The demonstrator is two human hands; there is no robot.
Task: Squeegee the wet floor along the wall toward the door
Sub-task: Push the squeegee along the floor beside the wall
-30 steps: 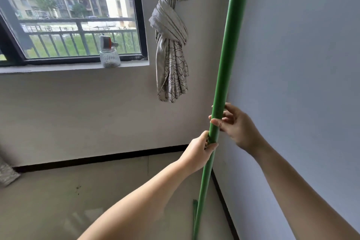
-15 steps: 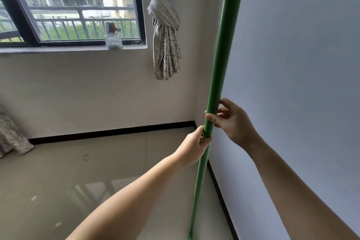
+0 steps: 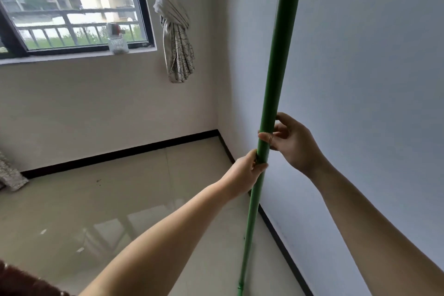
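Mid-sweep by the right wall (image 3: 360, 79). Left hand (image 3: 245, 172) wrapped tight round green pole (image 3: 276, 79); right hand (image 3: 292, 142) loosely curled just above. Blade hidden below. Next: pull along wet floor (image 3: 120, 211), staying near wall.

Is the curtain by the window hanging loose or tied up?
Tied up. The curtain is knotted on itself partway down, and its tail hangs bunched beside the window, well above the floor.

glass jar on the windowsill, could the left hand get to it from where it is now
Probably not. The left hand is closed on the green pole, and the glass jar sits far across the room.
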